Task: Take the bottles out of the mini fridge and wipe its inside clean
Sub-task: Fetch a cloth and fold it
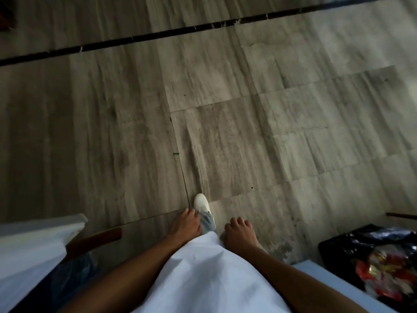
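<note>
Left hand (186,223) and right hand (239,231) hang over grey tile floor (225,109); fingers loosely curled, holding nothing; white shoe (202,203) between them.

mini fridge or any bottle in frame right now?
No, the head view shows only tiled floor, both empty hands, left hand and right hand, a white shoe and a black bin bag.

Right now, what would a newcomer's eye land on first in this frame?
Mostly the grey tiled floor, crossed by a dark strip near the top. At bottom centre, both bare hands, left hand and right hand, hang empty over a white shoe. A black bin bag of colourful wrappers sits at lower right.
</note>
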